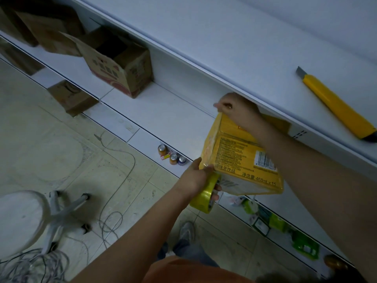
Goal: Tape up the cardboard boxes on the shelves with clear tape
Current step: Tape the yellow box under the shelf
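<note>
While left hand (193, 176) is gripping tape roll (205, 196) at lower corner of yellow box (242, 158), right hand (234, 108) is pinching tape end at top edge. Box is sitting on middle shelf (163, 103); probably light, stiff cardboard, glossy; brace by corners.

Left hand (195, 176) curls around something low; right hand (236, 108), arm outstretched, seems to pinch higher up.

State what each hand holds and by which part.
Left hand grips the tape roll, fingers through its core, at the yellow box's lower corner. Right hand pinches the box's top far corner.
</note>
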